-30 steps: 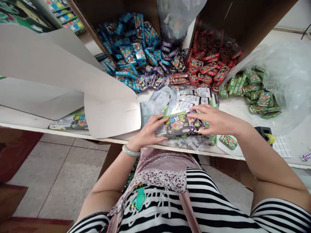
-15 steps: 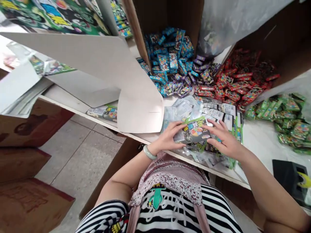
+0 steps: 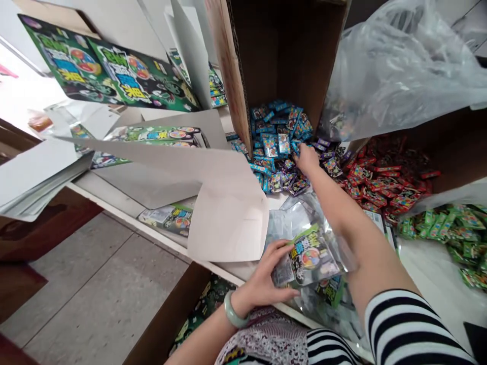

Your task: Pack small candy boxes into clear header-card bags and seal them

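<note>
My left hand (image 3: 268, 276) grips a clear printed bag (image 3: 309, 256) with green and black artwork, low at the table's front edge. My right hand (image 3: 306, 157) is stretched far out, fingers down on the pile of small blue packets (image 3: 274, 133) spilling from an upright cardboard box (image 3: 243, 66). Whether those fingers have closed on a packet is hidden. Purple packets (image 3: 289, 180) lie just below that hand, and a stack of more clear bags (image 3: 289, 218) sits under my right forearm.
Red packets (image 3: 384, 175) and green packets (image 3: 445, 228) lie to the right. A crumpled plastic sheet (image 3: 399, 61) hangs above. Flat white card blanks (image 3: 228, 213) and printed green cartons (image 3: 114, 76) cover the left. The table edge (image 3: 125, 215) drops to a tiled floor.
My right hand left the bag and reached forward to the blue packets. My left hand stayed on the bag. The view swung left and tilted.
</note>
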`<control>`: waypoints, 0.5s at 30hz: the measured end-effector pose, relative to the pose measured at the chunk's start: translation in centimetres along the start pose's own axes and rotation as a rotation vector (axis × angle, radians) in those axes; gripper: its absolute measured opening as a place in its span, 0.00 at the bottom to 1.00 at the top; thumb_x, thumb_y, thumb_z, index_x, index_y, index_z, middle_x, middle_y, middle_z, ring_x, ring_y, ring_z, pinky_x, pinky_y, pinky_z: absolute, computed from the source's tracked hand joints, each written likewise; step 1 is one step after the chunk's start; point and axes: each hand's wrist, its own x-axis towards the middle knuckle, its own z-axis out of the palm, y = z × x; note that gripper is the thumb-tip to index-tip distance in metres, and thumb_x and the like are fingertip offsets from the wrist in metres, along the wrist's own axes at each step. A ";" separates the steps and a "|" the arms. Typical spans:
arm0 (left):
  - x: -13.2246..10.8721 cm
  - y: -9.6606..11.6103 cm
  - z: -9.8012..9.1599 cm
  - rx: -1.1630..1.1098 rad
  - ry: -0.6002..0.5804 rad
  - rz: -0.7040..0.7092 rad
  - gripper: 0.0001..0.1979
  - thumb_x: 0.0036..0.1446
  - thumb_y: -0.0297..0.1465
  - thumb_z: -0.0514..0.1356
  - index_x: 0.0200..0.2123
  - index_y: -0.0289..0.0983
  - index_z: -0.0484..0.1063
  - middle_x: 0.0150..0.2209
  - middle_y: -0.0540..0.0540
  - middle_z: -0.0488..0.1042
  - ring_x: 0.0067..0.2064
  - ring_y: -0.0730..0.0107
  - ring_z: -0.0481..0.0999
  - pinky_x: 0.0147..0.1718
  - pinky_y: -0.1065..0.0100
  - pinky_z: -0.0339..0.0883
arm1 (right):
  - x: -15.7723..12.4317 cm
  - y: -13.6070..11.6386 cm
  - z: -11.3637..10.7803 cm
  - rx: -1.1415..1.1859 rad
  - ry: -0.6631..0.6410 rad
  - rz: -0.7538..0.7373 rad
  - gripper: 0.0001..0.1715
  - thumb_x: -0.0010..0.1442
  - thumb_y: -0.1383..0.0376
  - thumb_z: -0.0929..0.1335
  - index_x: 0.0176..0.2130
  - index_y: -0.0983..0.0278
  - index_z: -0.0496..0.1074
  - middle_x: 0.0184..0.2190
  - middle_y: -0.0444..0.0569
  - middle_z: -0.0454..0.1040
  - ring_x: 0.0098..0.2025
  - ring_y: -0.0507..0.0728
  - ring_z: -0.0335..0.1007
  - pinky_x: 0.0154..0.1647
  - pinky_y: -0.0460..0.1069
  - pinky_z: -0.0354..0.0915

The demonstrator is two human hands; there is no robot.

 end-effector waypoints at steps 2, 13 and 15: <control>-0.4 -0.5 -0.1 -0.048 0.069 -0.037 0.44 0.51 0.54 0.68 0.67 0.49 0.59 0.63 0.37 0.60 0.66 0.43 0.62 0.65 0.41 0.60 | 1.5 -0.2 1.0 0.019 -0.001 0.042 0.25 0.53 0.73 0.71 0.52 0.70 0.71 0.53 0.67 0.75 0.61 0.73 0.64 0.63 0.67 0.57; 0.1 -0.7 -0.7 -0.095 0.070 -0.016 0.40 0.53 0.52 0.67 0.66 0.48 0.61 0.62 0.37 0.62 0.65 0.44 0.64 0.65 0.42 0.62 | -9.6 6.2 -6.6 0.462 -0.130 0.134 0.22 0.57 0.47 0.68 0.40 0.62 0.69 0.36 0.48 0.77 0.37 0.57 0.74 0.36 0.52 0.71; 0.3 -0.6 -0.7 -0.069 0.092 -0.001 0.39 0.54 0.51 0.67 0.65 0.48 0.62 0.62 0.38 0.62 0.66 0.46 0.64 0.65 0.44 0.62 | -14.4 7.6 -9.1 0.558 -0.139 0.082 0.24 0.54 0.47 0.71 0.41 0.60 0.69 0.38 0.47 0.77 0.38 0.58 0.74 0.38 0.52 0.72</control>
